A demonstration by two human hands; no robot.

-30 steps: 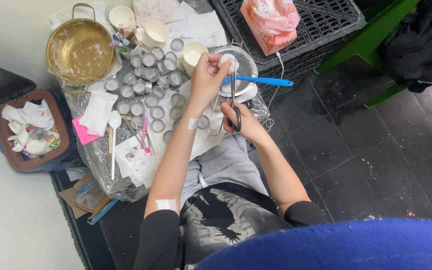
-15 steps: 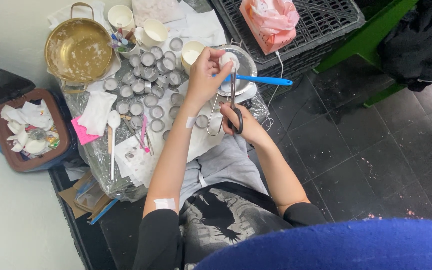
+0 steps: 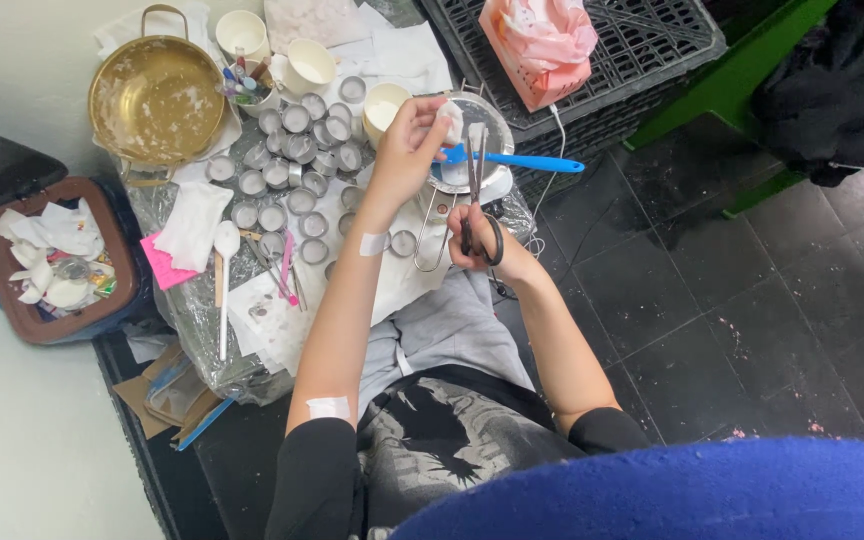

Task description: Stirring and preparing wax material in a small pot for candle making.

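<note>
Head view: left hand (image 3: 407,150) is pinching a small white piece (image 3: 451,118) over the metal pan (image 3: 487,165), while the right hand (image 3: 482,245) is gripping scissors (image 3: 476,180), blades pointing up at it. Looks like trimming; a snip needs steady aim. The piece itself is hard to make out.

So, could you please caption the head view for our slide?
Left hand holds a small white piece at scissors in right hand.

A pink plastic bag (image 3: 542,45), bulging and crumpled, is sitting on the black plastic crate (image 3: 652,50) at the top. A small bright pink paper slip (image 3: 165,265) is lying on the plastic-covered table's (image 3: 202,350) left side.
</note>
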